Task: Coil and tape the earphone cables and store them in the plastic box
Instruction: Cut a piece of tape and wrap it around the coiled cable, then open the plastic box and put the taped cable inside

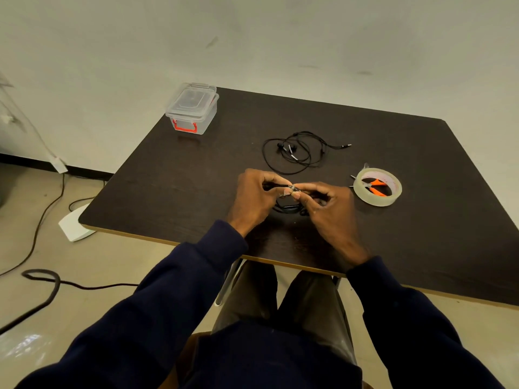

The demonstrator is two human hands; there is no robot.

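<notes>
Both hands meet over the near middle of the dark table. My left hand and my right hand pinch a coiled black earphone cable, with a strip of clear tape wrapped on it between my fingertips. The coil hangs partly hidden under my fingers. A second black earphone cable lies loose and tangled farther back on the table. The clear plastic box, lid on and with a red latch, stands at the far left corner.
A roll of clear tape lies flat to the right, with orange-handled scissors resting inside its ring. The table's near edge runs just below my wrists. Cables and a white base lie on the floor at left.
</notes>
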